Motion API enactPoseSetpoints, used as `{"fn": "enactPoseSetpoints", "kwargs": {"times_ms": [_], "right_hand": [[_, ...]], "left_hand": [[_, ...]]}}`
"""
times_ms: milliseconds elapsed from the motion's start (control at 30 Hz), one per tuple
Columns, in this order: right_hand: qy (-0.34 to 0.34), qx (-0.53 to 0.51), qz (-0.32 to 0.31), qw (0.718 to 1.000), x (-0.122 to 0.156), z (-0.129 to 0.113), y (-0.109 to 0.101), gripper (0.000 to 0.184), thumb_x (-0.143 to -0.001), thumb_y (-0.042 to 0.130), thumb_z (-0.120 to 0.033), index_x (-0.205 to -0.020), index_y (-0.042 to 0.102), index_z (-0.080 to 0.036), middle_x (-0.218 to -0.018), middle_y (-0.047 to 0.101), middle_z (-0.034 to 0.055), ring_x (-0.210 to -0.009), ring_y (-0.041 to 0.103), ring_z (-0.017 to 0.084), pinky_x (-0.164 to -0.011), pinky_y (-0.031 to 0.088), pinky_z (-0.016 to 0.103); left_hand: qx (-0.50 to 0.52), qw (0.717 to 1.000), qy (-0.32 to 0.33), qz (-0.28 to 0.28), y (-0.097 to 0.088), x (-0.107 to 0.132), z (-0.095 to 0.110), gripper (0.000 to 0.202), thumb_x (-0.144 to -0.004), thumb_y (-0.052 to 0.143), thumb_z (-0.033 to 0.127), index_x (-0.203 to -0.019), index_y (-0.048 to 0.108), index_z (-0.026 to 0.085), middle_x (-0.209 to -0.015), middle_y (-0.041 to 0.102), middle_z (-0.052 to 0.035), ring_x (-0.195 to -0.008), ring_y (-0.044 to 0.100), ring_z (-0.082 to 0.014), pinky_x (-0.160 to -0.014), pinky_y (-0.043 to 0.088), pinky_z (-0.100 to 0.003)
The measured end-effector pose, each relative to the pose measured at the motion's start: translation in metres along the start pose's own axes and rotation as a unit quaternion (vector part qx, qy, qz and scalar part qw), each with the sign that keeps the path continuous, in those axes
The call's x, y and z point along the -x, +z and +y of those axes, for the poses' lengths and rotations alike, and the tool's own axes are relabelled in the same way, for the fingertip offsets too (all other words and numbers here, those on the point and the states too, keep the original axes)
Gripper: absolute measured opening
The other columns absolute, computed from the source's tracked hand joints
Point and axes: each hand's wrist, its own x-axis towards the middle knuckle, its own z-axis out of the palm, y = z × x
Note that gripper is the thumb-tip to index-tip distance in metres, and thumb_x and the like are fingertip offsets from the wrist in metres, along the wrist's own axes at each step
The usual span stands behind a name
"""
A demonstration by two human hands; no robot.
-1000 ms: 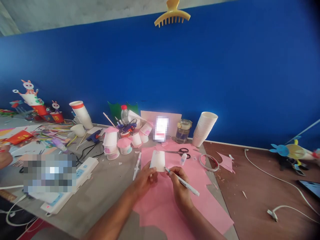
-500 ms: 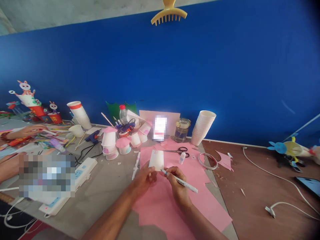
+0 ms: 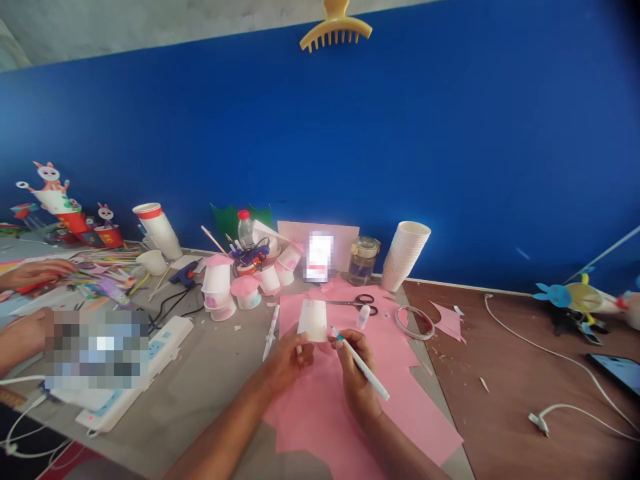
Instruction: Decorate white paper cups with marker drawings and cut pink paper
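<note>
In the head view, my left hand [image 3: 290, 357] grips the lower left edge of a white paper cup [image 3: 313, 321]. Small pinkish line marks show at the cup's far left end. A white marker [image 3: 367, 375] with a teal tip end is held in my right hand [image 3: 357, 363], its tip close to the cup's lower right but apart from it. Beneath both hands spreads pink paper [image 3: 330, 427]. Just beyond the cup lie black-handled scissors [image 3: 357, 304] and a small glue bottle [image 3: 364, 316]. Another marker [image 3: 271, 332] rests left of the cup.
A stack of paper cups [image 3: 406, 253], a lidded glass jar [image 3: 363, 260] and a lit phone [image 3: 319, 257] stand behind. Decorated cups [image 3: 217, 287] and a power strip [image 3: 145, 373] are leftward. A tape roll [image 3: 415, 322] lies right. A co-worker's hands [image 3: 40, 273] are far left.
My right hand has drawn the marker's tip slightly away from the cup and tilted the pen steeper. The cup stays in my left hand. The co-worker's far hand has shifted left.
</note>
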Motion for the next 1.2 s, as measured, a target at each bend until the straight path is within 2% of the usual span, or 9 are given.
{"fn": "enactPoseSetpoints", "kwargs": {"times_ms": [200,367,600,767,967,1200], "right_hand": [[-0.010,0.004,-0.024,1.000,0.001,-0.003,0.000,0.015,-0.080,0.064,-0.035,-0.084,0.058,-0.021,-0.077,0.066,0.0030,-0.074,0.065,0.020,-0.065,0.052,0.033],[-0.011,-0.006,-0.029,1.000,0.002,0.000,-0.001,0.015,-0.080,0.064,-0.033,-0.086,0.058,-0.022,-0.080,0.065,0.0032,-0.074,0.063,0.019,-0.066,0.051,0.032],[-0.025,-0.006,-0.079,0.997,0.005,0.000,-0.001,0.009,-0.080,0.065,-0.030,-0.083,0.060,-0.022,-0.073,0.056,-0.0002,-0.063,0.053,0.014,-0.058,0.044,0.026],[-0.049,0.024,-0.121,0.991,0.006,-0.001,-0.002,0.006,-0.083,0.060,-0.028,-0.084,0.062,-0.022,-0.075,0.055,0.0009,-0.066,0.050,0.015,-0.061,0.043,0.026],[-0.048,0.027,-0.137,0.989,0.006,-0.004,-0.003,0.004,-0.083,0.059,-0.026,-0.084,0.061,-0.022,-0.075,0.055,0.0003,-0.065,0.050,0.014,-0.060,0.041,0.025],[-0.027,0.043,-0.136,0.989,0.005,-0.001,-0.002,0.004,-0.079,0.061,-0.025,-0.079,0.061,-0.021,-0.071,0.054,-0.0006,-0.061,0.048,0.014,-0.057,0.040,0.025]], "left_hand": [[-0.009,1.000,0.013,0.005,0.001,0.000,-0.001,0.019,-0.077,0.062,0.032,-0.087,0.060,0.016,-0.060,0.046,0.0039,-0.047,0.030,-0.0061,-0.050,0.029,-0.022],[0.041,0.999,-0.013,0.021,-0.001,-0.001,-0.001,0.024,-0.078,0.061,0.039,-0.069,0.052,0.018,-0.049,0.036,0.0077,-0.042,0.028,-0.0063,-0.047,0.028,-0.022],[0.023,0.996,-0.044,0.072,0.007,0.000,0.003,0.037,-0.078,0.059,0.048,-0.060,0.044,0.019,-0.041,0.036,0.0069,-0.040,0.029,-0.0072,-0.047,0.028,-0.023],[0.009,0.998,-0.035,0.060,0.010,0.000,0.006,0.036,-0.075,0.063,0.048,-0.064,0.048,0.018,-0.043,0.035,0.0075,-0.042,0.028,-0.0073,-0.047,0.027,-0.023],[0.016,0.998,-0.031,0.049,0.011,0.002,0.006,0.035,-0.078,0.060,0.045,-0.061,0.044,0.019,-0.043,0.033,0.0073,-0.043,0.027,-0.0080,-0.047,0.027,-0.023],[0.013,0.998,-0.038,0.051,0.008,0.000,0.006,0.036,-0.075,0.062,0.044,-0.057,0.041,0.020,-0.041,0.033,0.0074,-0.042,0.029,-0.0079,-0.047,0.026,-0.023]]}}
